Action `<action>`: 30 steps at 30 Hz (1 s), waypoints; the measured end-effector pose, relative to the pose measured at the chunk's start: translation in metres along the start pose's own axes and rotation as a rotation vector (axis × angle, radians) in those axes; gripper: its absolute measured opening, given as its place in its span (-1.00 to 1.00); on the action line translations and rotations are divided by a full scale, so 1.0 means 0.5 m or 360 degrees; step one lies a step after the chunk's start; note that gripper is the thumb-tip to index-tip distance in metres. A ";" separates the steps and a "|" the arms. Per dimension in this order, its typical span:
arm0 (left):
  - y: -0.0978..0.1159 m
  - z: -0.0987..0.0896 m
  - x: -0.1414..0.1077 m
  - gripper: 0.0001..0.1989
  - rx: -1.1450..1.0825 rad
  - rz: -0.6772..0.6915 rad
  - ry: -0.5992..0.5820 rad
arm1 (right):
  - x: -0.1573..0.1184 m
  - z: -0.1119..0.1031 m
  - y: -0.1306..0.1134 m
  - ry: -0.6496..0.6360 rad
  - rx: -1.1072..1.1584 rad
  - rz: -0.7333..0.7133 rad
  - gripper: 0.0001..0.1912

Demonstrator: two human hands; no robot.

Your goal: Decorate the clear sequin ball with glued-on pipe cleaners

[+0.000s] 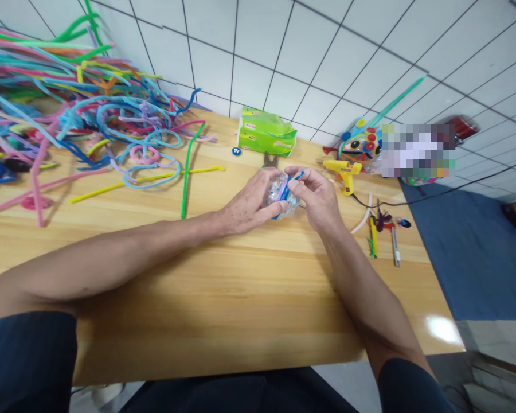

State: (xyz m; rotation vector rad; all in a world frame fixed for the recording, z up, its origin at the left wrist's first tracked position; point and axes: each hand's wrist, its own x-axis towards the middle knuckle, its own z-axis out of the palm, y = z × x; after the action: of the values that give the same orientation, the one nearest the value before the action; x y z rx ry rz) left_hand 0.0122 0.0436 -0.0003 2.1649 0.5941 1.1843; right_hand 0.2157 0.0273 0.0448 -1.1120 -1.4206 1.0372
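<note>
Head view: both bare hands meet over the worktop (223, 298), with a crumpled, clear-looking bundle (291, 207) between them. It lies just right of the left hand (254, 201) and just left of the right hand (320, 198); both touch it, so neither is clearly nearer. The left hand is curled around the bundle's left side, its thumb laid across the near edge. The right hand pinches a blue strip (285, 192) between thumb and fingers near its upper end. That strip crosses the bundle on a slant, running from near left to far right, so its long axis points toward the right hand's fingertips. A lilac band (282, 188) shows beside it. The bundle itself looks roundish, and whether it rests on the worktop cannot be told.

Beyond the hands stands a green tissue pack (264, 135). A yellow glue gun (346, 174) lies to the right, near the right hand, and a tangle of coloured pipe cleaners (112, 123) spreads well to the left.
</note>
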 end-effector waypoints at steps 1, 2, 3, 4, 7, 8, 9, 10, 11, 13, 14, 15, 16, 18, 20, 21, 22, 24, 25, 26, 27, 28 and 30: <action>-0.001 0.001 -0.001 -0.40 0.0021 0.0029 0.0002 | 0.000 0.000 0.001 -0.0001 -0.0002 -0.0003 -0.58; -0.003 0.001 -0.001 -0.40 0.0041 0.0049 0.0002 | -0.001 0.001 0.002 -0.0005 -0.0002 -0.0005 -0.58; -0.004 0.001 -0.002 -0.39 0.0057 0.0061 -0.0002 | -0.001 0.001 0.002 -0.0011 0.0000 -0.0006 -0.59; -0.004 0.001 -0.002 -0.39 0.0068 0.0065 -0.0009 | -0.001 0.002 0.003 -0.0013 0.0006 -0.0006 -0.59; -0.005 0.001 -0.002 -0.39 0.0084 0.0060 -0.0020 | -0.003 0.003 0.003 -0.0020 0.0020 -0.0004 -0.60; -0.005 0.001 -0.001 -0.41 0.0088 0.0061 -0.0012 | -0.003 0.004 0.003 -0.0024 0.0012 -0.0004 -0.61; -0.004 0.001 0.000 -0.42 0.0089 0.0059 0.0002 | -0.004 0.004 0.002 -0.0027 -0.0003 -0.0007 -0.61; -0.003 0.000 0.001 -0.42 0.0084 0.0048 0.0020 | -0.004 0.005 0.002 -0.0032 -0.0021 -0.0013 -0.61; -0.001 0.000 0.003 -0.42 0.0070 0.0023 0.0035 | -0.004 0.006 0.001 -0.0038 -0.0040 -0.0020 -0.61; 0.004 -0.001 0.005 -0.41 0.0022 -0.0061 0.0036 | -0.005 0.007 0.000 -0.0048 -0.0070 -0.0035 -0.61; 0.006 -0.001 0.006 -0.41 -0.0004 -0.0107 0.0025 | -0.004 0.007 -0.001 -0.0051 -0.0075 -0.0038 -0.61; 0.009 -0.002 0.006 -0.41 -0.0027 -0.0147 0.0011 | -0.004 0.006 -0.002 -0.0053 -0.0075 -0.0036 -0.62; 0.011 -0.003 0.006 -0.42 -0.0044 -0.0174 -0.0004 | -0.004 0.006 -0.003 -0.0050 -0.0073 -0.0032 -0.62; 0.013 -0.004 0.005 -0.42 -0.0058 -0.0178 -0.0019 | -0.003 0.003 -0.005 -0.0035 -0.0071 -0.0037 -0.62; 0.011 -0.003 0.004 -0.39 -0.0053 -0.0129 -0.0017 | -0.002 0.001 -0.005 -0.0021 -0.0080 -0.0052 -0.61; 0.009 -0.003 0.003 -0.36 -0.0045 -0.0092 -0.0013 | -0.002 0.000 -0.005 -0.0021 -0.0084 -0.0058 -0.60; 0.005 -0.002 0.002 -0.33 -0.0035 -0.0054 -0.0009 | -0.002 0.000 -0.004 -0.0023 -0.0081 -0.0060 -0.59; -0.001 0.000 0.001 -0.30 -0.0005 0.0000 -0.0008 | -0.002 0.000 -0.001 -0.0035 -0.0067 -0.0051 -0.58; -0.004 0.001 0.000 -0.30 0.0013 0.0014 -0.0014 | -0.002 0.000 0.000 -0.0042 -0.0059 -0.0047 -0.57; -0.006 0.002 0.000 -0.31 0.0029 0.0022 -0.0019 | -0.002 0.001 0.002 -0.0048 -0.0053 -0.0046 -0.57; -0.007 0.002 -0.001 -0.32 0.0041 0.0027 -0.0022 | -0.002 0.001 0.003 -0.0053 -0.0051 -0.0046 -0.57; -0.008 0.002 -0.001 -0.32 0.0047 0.0032 -0.0019 | -0.002 0.002 0.004 -0.0057 -0.0053 -0.0048 -0.58; -0.006 0.002 0.000 -0.34 0.0045 0.0039 0.0006 | -0.003 0.004 0.004 -0.0066 -0.0063 -0.0050 -0.61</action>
State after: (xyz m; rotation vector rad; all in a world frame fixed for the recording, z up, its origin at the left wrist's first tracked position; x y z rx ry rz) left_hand 0.0128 0.0454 -0.0026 2.1999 0.5909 1.1998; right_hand 0.2138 0.0263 0.0426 -1.0991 -1.4928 1.0187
